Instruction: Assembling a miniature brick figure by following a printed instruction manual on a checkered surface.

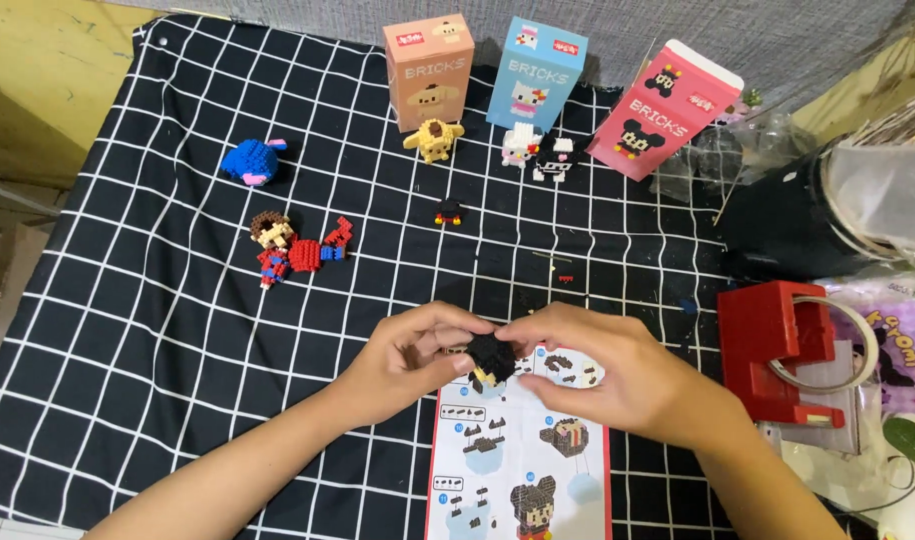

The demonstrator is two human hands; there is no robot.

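Three boxes point(522, 80) behind small brick figures point(436, 139), instruction sheet point(517, 470) nearest, tape dispenser point(782, 350) at right

"What did the person's arms look like?"

"Both forearms were bare from the bottom edge of the frame up to the wrists; no sleeve showed anywhere."

"And the left hand point(412, 352)?"

"Bare as well: no glove, no ring, no watch or band that I could make out at the wrist."

"The right hand point(597, 370)?"

"The same. Uncovered fingers, nails cut short and plain as far as the view allowed, nothing worn on the wrist."

"Any clothing at all?"

"None in view. Only the two forearms and hands were in the frame, so whatever was worn higher up could not be told."
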